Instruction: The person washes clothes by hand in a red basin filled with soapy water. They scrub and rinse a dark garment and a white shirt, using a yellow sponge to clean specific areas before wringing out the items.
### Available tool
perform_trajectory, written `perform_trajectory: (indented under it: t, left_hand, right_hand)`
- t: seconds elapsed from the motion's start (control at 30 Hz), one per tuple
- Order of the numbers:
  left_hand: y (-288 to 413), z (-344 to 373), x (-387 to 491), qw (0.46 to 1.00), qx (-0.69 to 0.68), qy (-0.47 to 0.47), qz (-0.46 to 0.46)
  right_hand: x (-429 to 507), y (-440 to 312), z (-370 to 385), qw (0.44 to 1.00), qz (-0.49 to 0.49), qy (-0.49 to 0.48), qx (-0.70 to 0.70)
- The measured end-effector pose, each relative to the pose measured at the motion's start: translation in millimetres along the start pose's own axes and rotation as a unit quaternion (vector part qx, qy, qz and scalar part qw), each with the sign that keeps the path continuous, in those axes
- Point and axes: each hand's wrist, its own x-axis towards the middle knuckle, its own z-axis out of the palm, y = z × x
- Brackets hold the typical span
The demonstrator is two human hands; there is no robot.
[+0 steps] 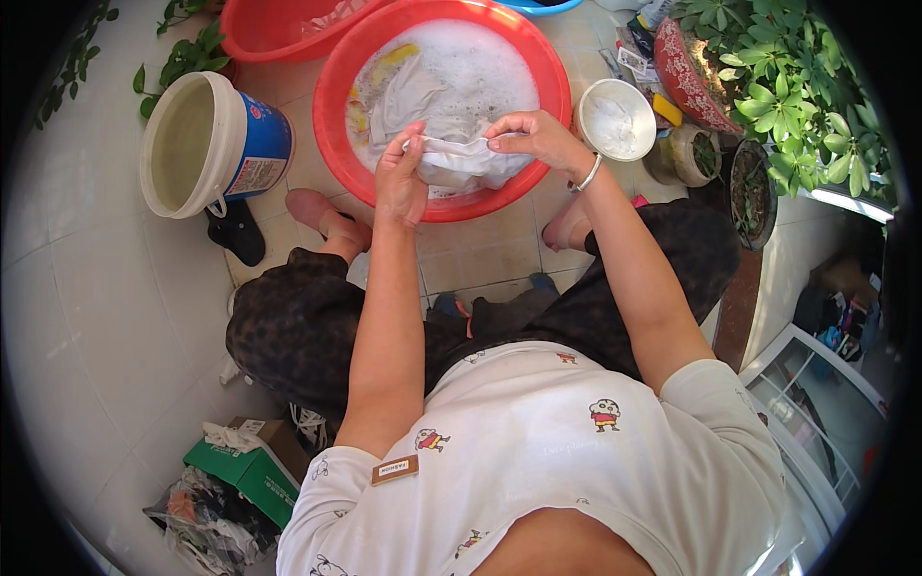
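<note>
A red plastic basin (558,86) of sudsy water (468,54) stands on the tiled floor before me. My left hand (403,176) pinches one end of a wet white cloth (461,162) between thumb and fingers. The other end is pinched by my right hand (540,140), whose wrist bears a silver bangle. The cloth's edge is stretched between both hands above the near side of the basin, and its lower part hangs close to the suds. Behind it, a light grey cloth (410,93) lies half sunk in the foam, with something yellow (396,54) at its left.
A water-filled bucket (266,144) stands left, a small white tub (617,147) with white contents right. Another red basin (252,43) is behind. Potted plants (785,93) and a glass jar (673,158) line the right side. A green box (238,468) lies at lower left.
</note>
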Motion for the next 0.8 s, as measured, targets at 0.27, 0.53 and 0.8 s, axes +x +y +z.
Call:
perform_trajectory:
  t: [0.27, 0.53, 0.8]
  left_hand:
    - [-0.7, 9.0, 1.2, 0.998, 0.064, -0.03, 0.002]
    - [-2.6, 17.9, -2.3, 0.999, 0.04, 0.009, 0.01]
    - [-4.7, 13.2, 2.4, 1.0, 0.018, 0.016, 0.018]
  right_hand:
    - [4.3, -28.2, 38.4, 0.972, -0.114, 0.07, -0.193]
    - [8.5, -13.4, 37.9, 0.997, -0.037, 0.062, -0.039]
    - [5.5, -18.0, 39.6, 0.998, -0.018, 0.062, 0.014]
